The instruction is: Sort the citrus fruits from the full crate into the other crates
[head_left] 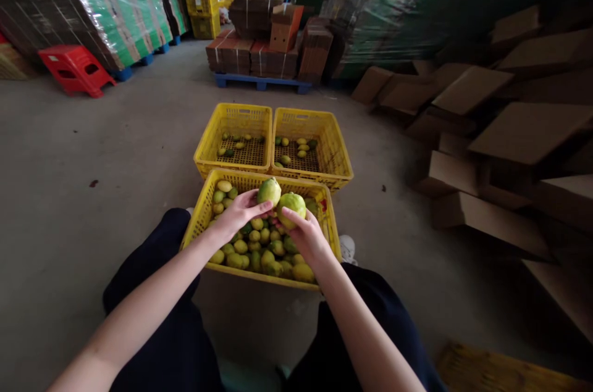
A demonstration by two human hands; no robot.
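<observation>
My left hand (245,212) is closed around a yellow-green lemon (269,192). Beside it, my right hand (303,233) grips a second, greener lemon (291,207). Both fruits are held close together above a yellow plastic crate (259,279), which stands between my legs. Many yellow and green lemons (254,236) fill this crate, partly hidden by my hands and forearms. Just beyond it stand two more yellow crates, a left one (201,154) and a right one (341,157), each with several lemons scattered on its slatted bottom.
A red plastic stool (76,68) lies at the left near wrapped green stacks (125,3). Ahead, a blue pallet (262,81) carries bundled flat cartons (231,54). Loose cardboard boxes (491,219) are heaped at the right. Yellow crates (202,2) are stacked farther back.
</observation>
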